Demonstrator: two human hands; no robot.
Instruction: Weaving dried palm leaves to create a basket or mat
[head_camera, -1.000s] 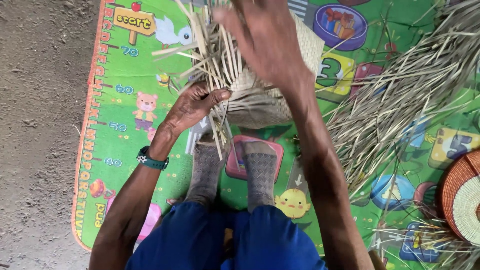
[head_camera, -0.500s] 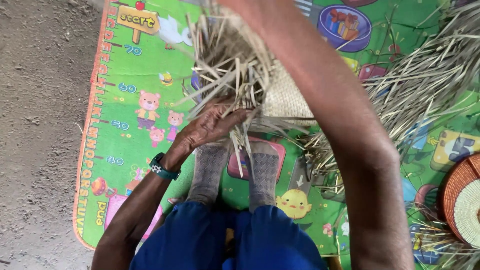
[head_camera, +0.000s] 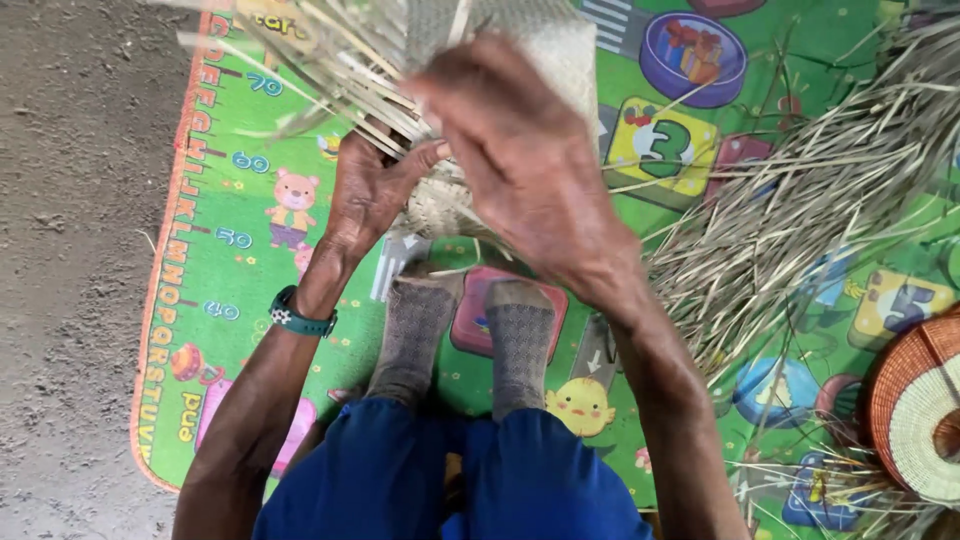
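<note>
Bright green play mat (head_camera: 250, 300) lies under you on the dirt floor, your socked feet (head_camera: 470, 335) stretched out on it. Beyond them your left hand (head_camera: 372, 190) pinches the half-woven basket (head_camera: 520, 50) at its loose strips (head_camera: 320, 60), while your right hand (head_camera: 525, 170) hovers spread above. Tug unevenly and the dry strips could snap or slide out of the weave.

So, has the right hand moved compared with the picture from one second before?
Yes. The right hand has come down and toward the body: it was at the top edge, and now it covers the woven piece, closer to the grey socks.
</note>
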